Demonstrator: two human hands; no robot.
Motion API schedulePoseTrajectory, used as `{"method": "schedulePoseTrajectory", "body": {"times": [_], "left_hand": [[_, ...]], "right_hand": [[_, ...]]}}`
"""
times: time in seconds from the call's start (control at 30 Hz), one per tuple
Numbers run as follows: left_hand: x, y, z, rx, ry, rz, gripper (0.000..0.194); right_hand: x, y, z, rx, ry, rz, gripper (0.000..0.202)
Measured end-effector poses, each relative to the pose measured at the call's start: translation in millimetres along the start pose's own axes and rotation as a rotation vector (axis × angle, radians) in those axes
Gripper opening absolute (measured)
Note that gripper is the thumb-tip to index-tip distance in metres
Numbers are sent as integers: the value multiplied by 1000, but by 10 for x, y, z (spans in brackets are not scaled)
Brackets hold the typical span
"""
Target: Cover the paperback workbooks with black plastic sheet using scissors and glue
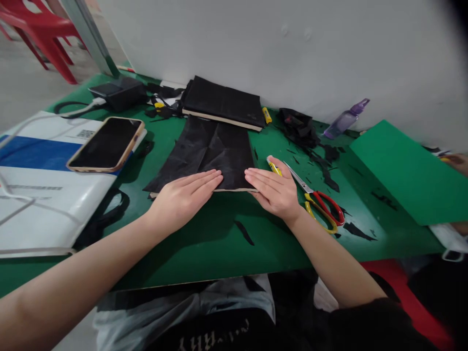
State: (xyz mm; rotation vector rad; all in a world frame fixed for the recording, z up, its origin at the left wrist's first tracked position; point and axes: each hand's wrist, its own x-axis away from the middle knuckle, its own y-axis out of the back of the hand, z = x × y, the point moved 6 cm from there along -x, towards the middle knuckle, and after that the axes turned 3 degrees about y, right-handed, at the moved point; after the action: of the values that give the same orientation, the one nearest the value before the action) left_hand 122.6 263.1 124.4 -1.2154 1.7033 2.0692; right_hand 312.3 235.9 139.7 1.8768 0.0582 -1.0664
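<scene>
A creased black sheet lies on the green table, with a thin pale layer showing along its near edge. My left hand rests flat on its near left part, fingers stretched together and pointing right. Opposite, my right hand presses its extended fingers on the near right corner. A small yellow item shows by the right hand's outer fingers; whether they touch it is unclear. Scissors with red and yellow handles lie just right of that hand. Behind the sheet sits a stack of black-covered pieces with a pale edge.
On the left, a phone lies on a white and blue package, near a dark box with a cable. Crumpled black material, a purple spray bottle and a green board are rightward. Black scraps are scattered about.
</scene>
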Motion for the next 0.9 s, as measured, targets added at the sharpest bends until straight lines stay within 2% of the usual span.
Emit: {"method": "schedulePoseTrajectory", "body": {"times": [0.17, 0.27, 0.37, 0.47, 0.5, 0.57, 0.63, 0.7, 0.77, 0.83, 0.9], "left_hand": [[4, 12, 2, -9, 3, -3, 36], [12, 18, 10, -1, 6, -1, 36], [14, 22, 35, 19, 33, 3, 36], [13, 17, 48, 30, 43, 14, 36], [14, 14, 49, 30, 43, 18, 36], [14, 8, 51, 28, 40, 28, 36], [13, 7, 50, 27, 34, 34, 37], [9, 18, 50, 25, 27, 26, 36], [5, 30, 50, 21, 24, 16, 36], [5, 35, 49, 18, 22, 14, 36], [6, 36, 47, 19, 21, 16, 36]], "right_hand": [[7, -13, -16, 0, -19, 8, 40], [-33, 27, -14, 6, 5, 55, 43], [-78, 206, 17, 62, 3, 63, 49], [-46, 500, 90, 162, -60, 8, 52], [-1, 600, 98, 203, -125, -10, 51], [170, 835, 62, 301, -345, -121, 43], [435, 997, -23, 419, -591, -145, 30], [760, 1052, -166, 511, -840, -14, 26], [1090, 1081, -306, 553, -1035, 107, 34], [1370, 1074, -420, 541, -1170, 234, 43], [1565, 1033, -490, 512, -1237, 383, 49]]}}
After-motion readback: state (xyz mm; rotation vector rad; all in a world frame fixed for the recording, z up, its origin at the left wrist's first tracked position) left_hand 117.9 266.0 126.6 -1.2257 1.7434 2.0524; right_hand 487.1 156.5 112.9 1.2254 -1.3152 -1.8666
